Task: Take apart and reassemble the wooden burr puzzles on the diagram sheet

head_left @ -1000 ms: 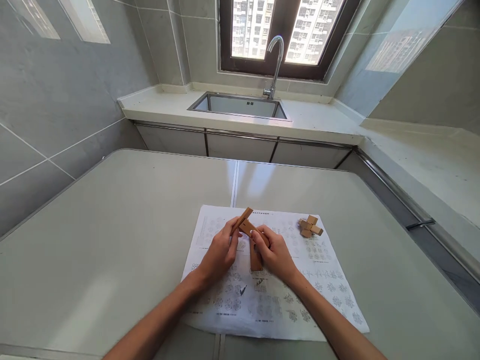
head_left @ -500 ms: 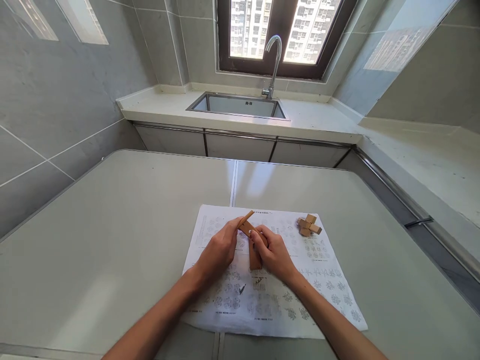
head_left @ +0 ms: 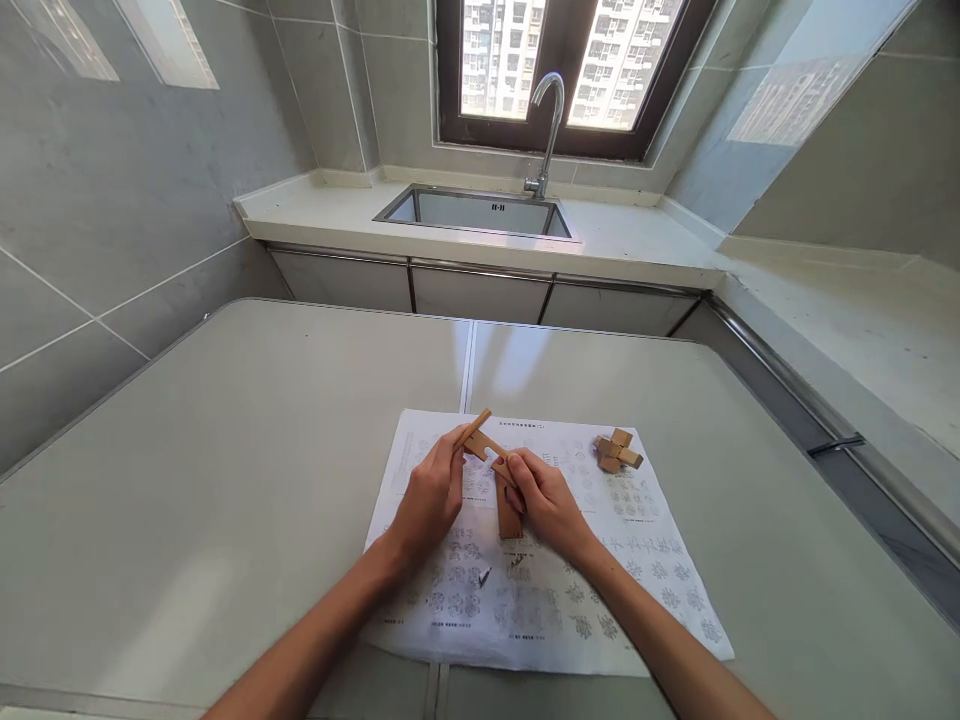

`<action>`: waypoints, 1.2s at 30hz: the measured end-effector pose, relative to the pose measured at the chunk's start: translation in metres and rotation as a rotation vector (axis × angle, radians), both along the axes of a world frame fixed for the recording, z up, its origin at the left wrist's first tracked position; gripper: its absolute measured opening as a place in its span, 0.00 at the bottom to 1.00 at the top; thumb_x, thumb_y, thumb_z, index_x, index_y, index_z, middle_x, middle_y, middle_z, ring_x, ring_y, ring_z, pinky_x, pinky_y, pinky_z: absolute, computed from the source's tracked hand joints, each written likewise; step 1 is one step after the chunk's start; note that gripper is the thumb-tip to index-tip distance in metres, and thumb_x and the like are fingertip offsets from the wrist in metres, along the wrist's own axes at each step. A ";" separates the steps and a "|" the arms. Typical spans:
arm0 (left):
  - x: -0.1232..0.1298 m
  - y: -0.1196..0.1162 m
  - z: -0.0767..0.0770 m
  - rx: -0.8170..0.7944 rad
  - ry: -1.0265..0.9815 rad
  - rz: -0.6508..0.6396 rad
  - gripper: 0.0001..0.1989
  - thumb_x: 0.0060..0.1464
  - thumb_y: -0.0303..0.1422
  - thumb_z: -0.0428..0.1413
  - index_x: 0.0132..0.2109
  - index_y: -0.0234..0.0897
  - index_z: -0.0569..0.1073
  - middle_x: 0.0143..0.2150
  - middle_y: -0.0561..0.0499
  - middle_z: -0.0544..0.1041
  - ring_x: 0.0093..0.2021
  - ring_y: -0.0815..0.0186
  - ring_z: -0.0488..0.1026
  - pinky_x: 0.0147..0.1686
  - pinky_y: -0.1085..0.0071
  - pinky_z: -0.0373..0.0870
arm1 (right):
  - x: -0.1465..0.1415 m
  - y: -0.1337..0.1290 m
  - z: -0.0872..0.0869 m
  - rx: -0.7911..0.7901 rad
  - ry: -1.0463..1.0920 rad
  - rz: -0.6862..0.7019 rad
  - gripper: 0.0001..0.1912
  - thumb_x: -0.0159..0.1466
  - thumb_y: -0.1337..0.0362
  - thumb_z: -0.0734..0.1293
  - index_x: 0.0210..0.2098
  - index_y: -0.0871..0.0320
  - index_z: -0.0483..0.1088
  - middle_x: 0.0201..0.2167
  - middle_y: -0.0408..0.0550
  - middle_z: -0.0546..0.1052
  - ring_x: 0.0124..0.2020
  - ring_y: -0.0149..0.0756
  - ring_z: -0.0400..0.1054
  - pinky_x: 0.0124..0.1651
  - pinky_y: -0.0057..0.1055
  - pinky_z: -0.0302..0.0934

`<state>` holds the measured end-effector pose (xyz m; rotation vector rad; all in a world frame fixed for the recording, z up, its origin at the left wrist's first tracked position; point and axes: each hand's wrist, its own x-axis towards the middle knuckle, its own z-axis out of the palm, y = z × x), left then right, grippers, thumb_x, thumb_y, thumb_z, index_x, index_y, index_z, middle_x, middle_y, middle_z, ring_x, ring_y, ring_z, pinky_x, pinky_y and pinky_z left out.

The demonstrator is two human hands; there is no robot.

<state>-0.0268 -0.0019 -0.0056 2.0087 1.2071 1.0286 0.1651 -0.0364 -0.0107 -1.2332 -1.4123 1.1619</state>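
Note:
Wooden pieces are held over a printed sheet (head_left: 420, 600). My left hand (head_left: 431, 492) is closed on a thin wooden stick (head_left: 475, 424), which slants up to the right. A notched wooden piece (head_left: 489, 444) spans from the left fingers to my right hand (head_left: 546, 497), whose thumb and fingers pinch its right part. Below them a flat wooden block (head_left: 508, 515) points toward me, on or just over the sheet; its upper right part is hidden by the right fingers. An assembled cluster of wooden pieces (head_left: 616, 452) rests at the sheet's upper right.
The sheet lies on a pale table (head_left: 300, 430) with a seam down its middle. A small dark-and-white scrap (head_left: 484, 577) is on the sheet. Behind the table are a counter (head_left: 322, 212), a sink (head_left: 480, 212) and a faucet (head_left: 551, 130) under a window.
My left hand has moved slightly left with the stick. The notched piece now shows more of its length and its cut-out between the hands. The cluster has not moved.

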 end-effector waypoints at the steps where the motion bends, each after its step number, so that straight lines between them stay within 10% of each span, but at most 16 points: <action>1: 0.000 0.001 0.001 -0.002 -0.001 0.024 0.20 0.75 0.34 0.43 0.68 0.43 0.66 0.61 0.45 0.79 0.56 0.59 0.79 0.58 0.59 0.77 | 0.000 0.000 0.001 0.005 0.004 0.000 0.23 0.77 0.43 0.56 0.34 0.53 0.65 0.19 0.38 0.65 0.22 0.33 0.58 0.30 0.31 0.57; 22: -0.007 0.016 0.002 -0.081 -0.049 0.190 0.16 0.74 0.35 0.44 0.63 0.41 0.66 0.59 0.44 0.80 0.48 0.58 0.83 0.54 0.57 0.77 | 0.001 -0.001 -0.002 0.055 -0.209 -0.030 0.25 0.74 0.44 0.58 0.27 0.53 0.60 0.20 0.39 0.63 0.22 0.31 0.53 0.26 0.30 0.49; 36: -0.004 0.009 0.006 -0.083 -0.022 0.118 0.15 0.75 0.36 0.44 0.61 0.43 0.68 0.55 0.48 0.80 0.45 0.61 0.82 0.50 0.61 0.76 | 0.023 0.008 -0.008 0.152 -0.540 -0.345 0.22 0.75 0.49 0.59 0.33 0.54 0.71 0.22 0.42 0.69 0.24 0.36 0.61 0.31 0.31 0.51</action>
